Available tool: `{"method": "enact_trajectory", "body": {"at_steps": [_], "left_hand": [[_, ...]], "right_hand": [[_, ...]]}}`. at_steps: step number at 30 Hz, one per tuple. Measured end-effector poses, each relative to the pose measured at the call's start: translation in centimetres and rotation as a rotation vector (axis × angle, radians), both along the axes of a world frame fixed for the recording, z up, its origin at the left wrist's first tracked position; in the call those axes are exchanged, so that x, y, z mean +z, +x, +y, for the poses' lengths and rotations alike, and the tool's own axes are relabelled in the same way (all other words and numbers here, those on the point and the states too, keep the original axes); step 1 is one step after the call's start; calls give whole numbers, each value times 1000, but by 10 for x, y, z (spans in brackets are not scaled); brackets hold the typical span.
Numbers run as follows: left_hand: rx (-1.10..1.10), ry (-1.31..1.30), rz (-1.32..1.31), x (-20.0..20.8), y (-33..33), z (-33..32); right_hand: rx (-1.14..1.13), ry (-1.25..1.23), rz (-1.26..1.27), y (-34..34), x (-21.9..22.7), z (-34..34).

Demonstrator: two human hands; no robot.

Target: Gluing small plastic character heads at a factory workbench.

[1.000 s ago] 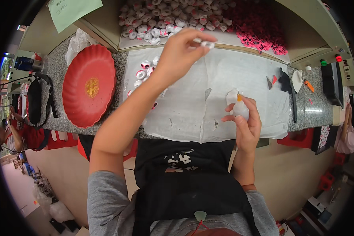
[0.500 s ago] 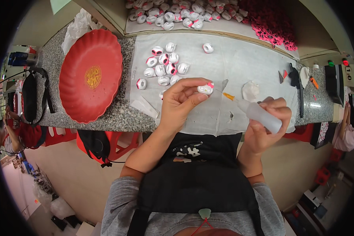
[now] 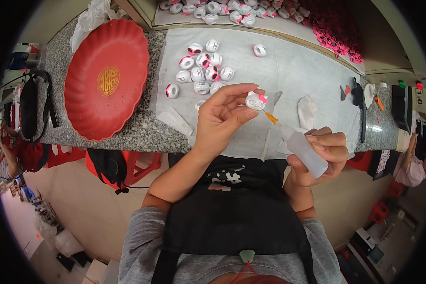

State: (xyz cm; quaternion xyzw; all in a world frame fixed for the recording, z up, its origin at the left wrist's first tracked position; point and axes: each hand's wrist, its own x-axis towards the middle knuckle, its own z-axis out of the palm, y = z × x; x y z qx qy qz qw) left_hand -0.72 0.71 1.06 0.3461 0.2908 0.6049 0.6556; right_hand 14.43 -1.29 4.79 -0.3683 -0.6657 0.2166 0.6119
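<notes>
My left hand pinches a small white cat-head figure with a pink bow between thumb and fingers. In my right hand is a translucent squeeze bottle, tilted up to the left. Its orange needle tip ends in a thin needle that reaches the lower edge of the figure; whether it touches, I cannot tell. Beyond my left hand lie several similar white pieces with pink or dark parts, grouped on a white sheet. One white piece sits apart from them.
A red scalloped tray stands on the granite counter at left. A crumpled white cloth lies right of centre, a folded paper strip near the front edge. More white heads and pink pieces fill the shelf behind. An orange-handled tool lies far right.
The cat-head figure has turned so its face with the bow shows. The needle has come closer to it, and the bottle has shifted slightly left. The whole view has shifted a little.
</notes>
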Motion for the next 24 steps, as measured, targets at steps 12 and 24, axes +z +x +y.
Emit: {"method": "enact_trajectory", "body": {"at_steps": [12,24], "left_hand": [[8,-8,11,-2,1,0],[-17,-20,-4,-3,1,-1]], "right_hand": [[31,-8,24,0,0,0],[18,43,46,-1,-2,3]]}}
